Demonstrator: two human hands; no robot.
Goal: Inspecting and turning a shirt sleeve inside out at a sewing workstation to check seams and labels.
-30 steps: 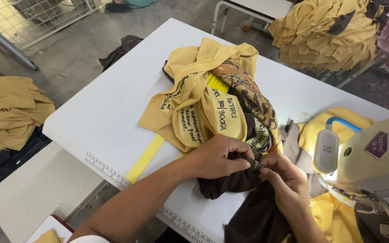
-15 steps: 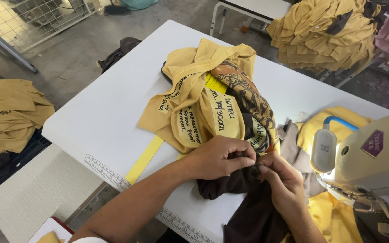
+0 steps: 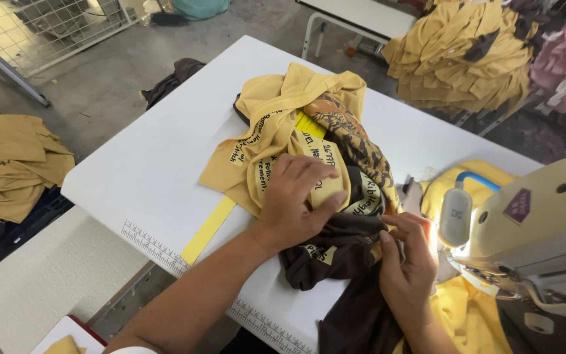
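Dark brown garment (image 3: 342, 262): lying at the white table's (image 3: 139, 177) near edge, at 6 o'clock of the mustard fabric heap (image 3: 289, 137); long axis running 12 to 6 o'clock, its lower end hanging off the edge.
Left hand (image 3: 296, 200): resting palm-down, fingers spread, pressing the printed mustard piece (image 3: 325, 167) onto the brown cloth.
Right hand (image 3: 406, 262): pinching a brown fabric edge between thumb and fingers, at 9 o'clock of the sewing machine (image 3: 532, 229).
Risk: the overhanging weight is likely pulling the layers out of alignment if the pinch loosens.
Yellow strip (image 3: 209, 229): lying at 9 o'clock.
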